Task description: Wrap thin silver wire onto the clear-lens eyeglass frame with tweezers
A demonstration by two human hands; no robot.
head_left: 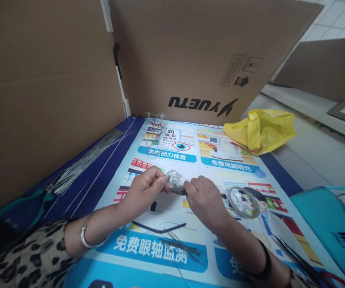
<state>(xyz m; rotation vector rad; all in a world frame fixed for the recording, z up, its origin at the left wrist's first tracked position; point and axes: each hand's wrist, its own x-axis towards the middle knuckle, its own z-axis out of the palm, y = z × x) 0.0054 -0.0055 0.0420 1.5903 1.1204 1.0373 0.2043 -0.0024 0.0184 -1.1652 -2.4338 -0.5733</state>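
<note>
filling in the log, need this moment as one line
left hand: pinching wire piece | right hand: holding dark tool, tip near left hand | yellow bag: beyond right hand

Yellow plastic bag [260, 130] beyond the right hand; tall brown cardboard panel [190, 52] standing beyond both hands.

cardboard panels [190, 52] at back and left, wires [80, 162] along left edge, yellow bag [276, 130] far right, open passage between forearms [109, 224]
</note>
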